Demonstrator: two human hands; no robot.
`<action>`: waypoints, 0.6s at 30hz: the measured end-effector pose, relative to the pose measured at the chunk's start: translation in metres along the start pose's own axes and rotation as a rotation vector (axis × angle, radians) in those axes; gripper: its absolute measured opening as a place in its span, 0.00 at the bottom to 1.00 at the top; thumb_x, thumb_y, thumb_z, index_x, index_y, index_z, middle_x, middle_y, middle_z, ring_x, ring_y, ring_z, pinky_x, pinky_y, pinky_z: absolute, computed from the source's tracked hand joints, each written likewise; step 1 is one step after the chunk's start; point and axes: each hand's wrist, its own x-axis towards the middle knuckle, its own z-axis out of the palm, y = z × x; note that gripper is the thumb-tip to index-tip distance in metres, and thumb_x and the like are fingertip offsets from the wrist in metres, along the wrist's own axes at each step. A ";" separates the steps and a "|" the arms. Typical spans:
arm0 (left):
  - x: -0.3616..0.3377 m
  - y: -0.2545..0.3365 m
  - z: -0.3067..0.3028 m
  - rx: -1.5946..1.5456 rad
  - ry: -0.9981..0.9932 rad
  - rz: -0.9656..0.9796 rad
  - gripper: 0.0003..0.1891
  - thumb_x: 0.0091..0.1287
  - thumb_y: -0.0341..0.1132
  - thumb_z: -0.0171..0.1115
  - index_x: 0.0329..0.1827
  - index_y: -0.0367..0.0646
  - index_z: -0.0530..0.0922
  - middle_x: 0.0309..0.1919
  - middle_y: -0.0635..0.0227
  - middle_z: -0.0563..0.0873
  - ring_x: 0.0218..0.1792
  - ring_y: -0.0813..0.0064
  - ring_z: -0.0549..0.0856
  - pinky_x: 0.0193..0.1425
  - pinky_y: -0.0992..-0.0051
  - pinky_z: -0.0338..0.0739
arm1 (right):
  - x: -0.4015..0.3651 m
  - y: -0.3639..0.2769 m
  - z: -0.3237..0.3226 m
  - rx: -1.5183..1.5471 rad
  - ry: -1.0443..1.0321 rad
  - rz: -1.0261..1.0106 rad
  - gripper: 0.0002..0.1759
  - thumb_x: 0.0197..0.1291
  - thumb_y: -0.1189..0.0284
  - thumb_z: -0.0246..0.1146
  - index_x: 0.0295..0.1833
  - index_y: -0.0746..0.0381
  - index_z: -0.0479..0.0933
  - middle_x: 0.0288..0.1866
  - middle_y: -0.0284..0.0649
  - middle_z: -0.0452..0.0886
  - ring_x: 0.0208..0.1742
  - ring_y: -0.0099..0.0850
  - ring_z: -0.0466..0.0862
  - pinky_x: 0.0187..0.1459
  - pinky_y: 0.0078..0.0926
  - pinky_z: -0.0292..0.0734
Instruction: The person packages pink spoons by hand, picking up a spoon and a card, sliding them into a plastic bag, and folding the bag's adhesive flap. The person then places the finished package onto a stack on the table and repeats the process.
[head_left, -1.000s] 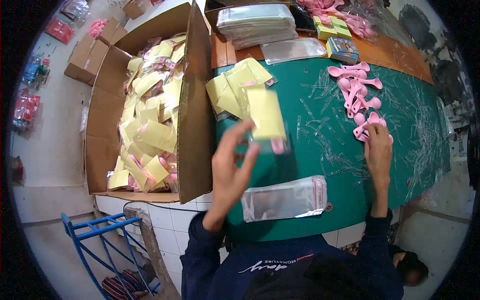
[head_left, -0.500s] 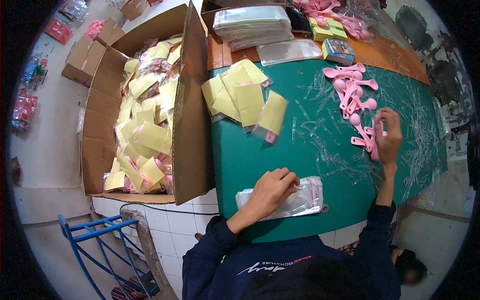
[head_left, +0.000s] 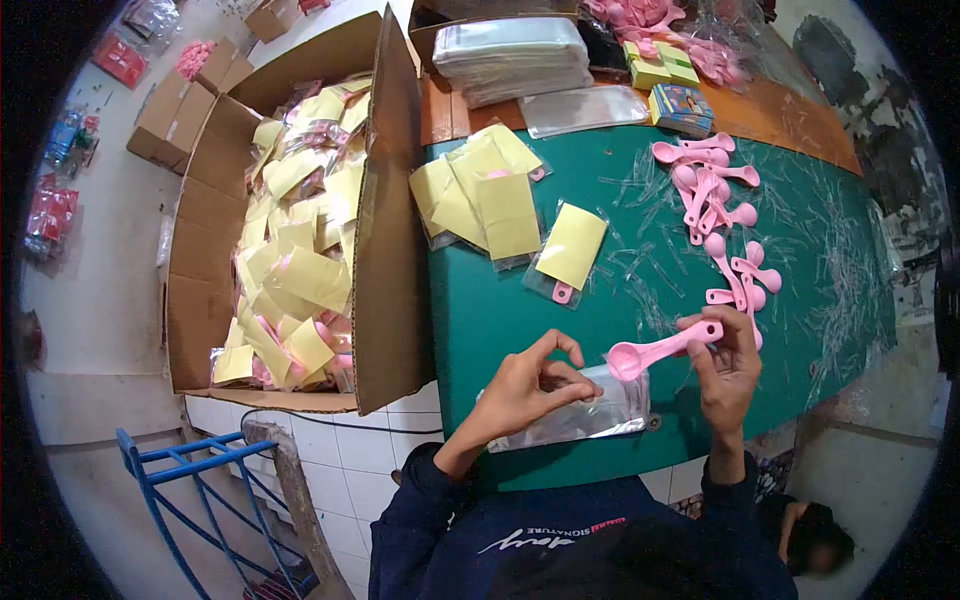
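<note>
My right hand (head_left: pixel 727 375) grips a pink measuring spoon (head_left: pixel 660 350) by its handle, with the bowl pointing left. Close to that bowl, my left hand (head_left: pixel 530 385) has its index finger raised and curled. Its thumb and another finger pinch the edge of a clear plastic bag (head_left: pixel 625 405) on a stack at the table's near edge. More pink spoons (head_left: pixel 710 190) lie in a loose group at the right. Beyond my left hand sits a bag with a yellow card (head_left: pixel 572 245) and a pink spoon end showing, beside several similar packets (head_left: pixel 480 195).
A tall cardboard box (head_left: pixel 390 230) full of yellow-card packets stands left of the green table (head_left: pixel 480 320). Thin clear plastic strips (head_left: pixel 650 290) are scattered at the right. Stacked clear bags (head_left: pixel 512 55) and small card bundles (head_left: pixel 682 108) line the back.
My right hand has come from the spoon pile toward my left hand, bringing a spoon. The left hand's index finger has lifted. The nearest yellow-card packet has shifted right and now rests flat.
</note>
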 end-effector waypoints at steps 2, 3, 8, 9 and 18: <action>-0.001 0.000 0.000 -0.121 0.011 -0.035 0.14 0.63 0.30 0.63 0.46 0.38 0.67 0.35 0.62 0.86 0.39 0.79 0.85 0.42 0.81 0.78 | 0.001 -0.004 0.006 0.130 0.018 -0.016 0.18 0.57 0.86 0.57 0.53 0.68 0.66 0.45 0.49 0.78 0.44 0.30 0.80 0.46 0.26 0.80; 0.000 0.001 0.000 -0.181 0.017 -0.056 0.14 0.63 0.29 0.63 0.47 0.38 0.68 0.35 0.62 0.86 0.39 0.80 0.84 0.41 0.81 0.78 | 0.001 -0.004 0.008 0.132 0.000 -0.020 0.18 0.57 0.86 0.57 0.53 0.68 0.65 0.45 0.49 0.78 0.44 0.30 0.80 0.46 0.26 0.80; 0.001 -0.002 0.000 -0.254 0.077 -0.061 0.17 0.62 0.27 0.64 0.52 0.38 0.69 0.34 0.65 0.86 0.36 0.82 0.83 0.37 0.83 0.74 | 0.006 -0.006 0.013 0.133 -0.057 0.010 0.18 0.57 0.86 0.57 0.53 0.68 0.65 0.45 0.49 0.78 0.44 0.29 0.80 0.46 0.25 0.79; 0.001 -0.002 0.001 -0.243 0.085 -0.059 0.18 0.62 0.27 0.63 0.53 0.37 0.69 0.34 0.65 0.86 0.37 0.82 0.83 0.37 0.83 0.75 | 0.006 -0.006 0.013 0.132 -0.064 0.002 0.18 0.57 0.86 0.57 0.53 0.68 0.65 0.45 0.49 0.78 0.44 0.29 0.80 0.46 0.25 0.79; -0.001 0.002 -0.002 -0.165 0.055 -0.065 0.22 0.63 0.25 0.61 0.60 0.37 0.70 0.38 0.64 0.85 0.41 0.80 0.83 0.44 0.81 0.76 | 0.009 -0.009 0.012 0.095 -0.129 0.009 0.17 0.57 0.86 0.58 0.52 0.68 0.66 0.45 0.49 0.79 0.46 0.29 0.80 0.47 0.24 0.79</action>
